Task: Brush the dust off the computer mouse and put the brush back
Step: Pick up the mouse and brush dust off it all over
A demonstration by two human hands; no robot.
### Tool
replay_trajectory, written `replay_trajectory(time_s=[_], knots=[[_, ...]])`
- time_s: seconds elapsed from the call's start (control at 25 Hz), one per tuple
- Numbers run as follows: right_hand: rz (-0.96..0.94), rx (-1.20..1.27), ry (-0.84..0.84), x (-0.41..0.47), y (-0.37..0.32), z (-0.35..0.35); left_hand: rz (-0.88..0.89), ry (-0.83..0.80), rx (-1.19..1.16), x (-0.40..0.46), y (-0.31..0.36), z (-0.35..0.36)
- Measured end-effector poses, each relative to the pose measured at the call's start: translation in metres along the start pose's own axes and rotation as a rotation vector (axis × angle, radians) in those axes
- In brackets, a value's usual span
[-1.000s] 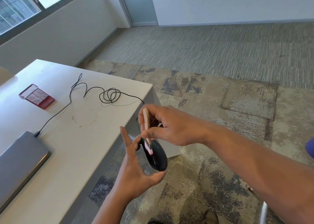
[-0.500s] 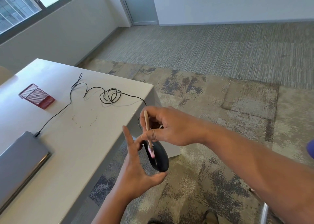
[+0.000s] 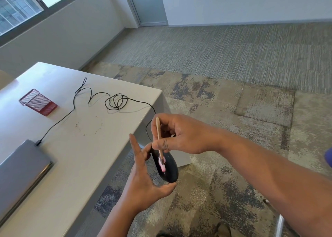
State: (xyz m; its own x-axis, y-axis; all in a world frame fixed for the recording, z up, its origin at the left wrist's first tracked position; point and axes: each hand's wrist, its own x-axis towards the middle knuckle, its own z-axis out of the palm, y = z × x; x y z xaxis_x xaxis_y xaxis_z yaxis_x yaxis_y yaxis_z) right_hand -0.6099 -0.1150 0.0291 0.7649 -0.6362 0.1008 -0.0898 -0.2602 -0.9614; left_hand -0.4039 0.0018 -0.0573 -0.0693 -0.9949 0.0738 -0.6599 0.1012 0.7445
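Note:
A black wired computer mouse (image 3: 169, 170) is held in the air just off the table's right edge, over the carpet. My left hand (image 3: 143, 179) grips it between thumb and fingers, index finger pointing up. My right hand (image 3: 181, 136) pinches a small brush (image 3: 159, 139) with a thin wooden handle. Its pink bristles touch the top of the mouse. The mouse's black cable (image 3: 115, 102) runs up over the table edge, coils on the tabletop and ends in a plug at the laptop.
On the white table (image 3: 86, 147) a shut grey laptop (image 3: 19, 172) lies at the near left. A red mesh holder (image 3: 38, 102) lies on its side further back. Specks of dust dot the tabletop. Patterned carpet lies to the right.
The brush tip has slid slightly down along the mouse's top. Both hands and the mouse stay in nearly the same place.

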Motion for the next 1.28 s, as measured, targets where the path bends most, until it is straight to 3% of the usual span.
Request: replay_trajectory(time_s=[0.12,0.2,0.4,0.64,0.84,1.08,1.28], knots=[[-0.084,-0.063,0.177,0.001,0.002,0.002,0.048,0.010,0.000,0.001,0.005,0.000],[-0.101,-0.052,0.207,0.001,0.003,0.003,0.044,0.013,-0.010,0.001,0.006,0.000],[0.033,0.010,-0.039,-0.004,0.001,0.002,-0.003,-0.020,-0.041,0.004,0.002,-0.001],[-0.093,-0.144,0.154,0.000,-0.001,0.005,0.049,-0.010,-0.043,0.002,0.008,0.000],[0.052,0.001,-0.039,-0.005,0.000,-0.001,0.017,-0.021,-0.055,0.003,0.004,0.001],[-0.069,-0.105,0.197,0.002,0.003,0.002,0.039,-0.032,-0.079,0.003,0.001,0.000],[0.065,0.118,-0.077,-0.006,0.007,-0.006,0.056,-0.006,-0.085,0.004,-0.004,-0.004]])
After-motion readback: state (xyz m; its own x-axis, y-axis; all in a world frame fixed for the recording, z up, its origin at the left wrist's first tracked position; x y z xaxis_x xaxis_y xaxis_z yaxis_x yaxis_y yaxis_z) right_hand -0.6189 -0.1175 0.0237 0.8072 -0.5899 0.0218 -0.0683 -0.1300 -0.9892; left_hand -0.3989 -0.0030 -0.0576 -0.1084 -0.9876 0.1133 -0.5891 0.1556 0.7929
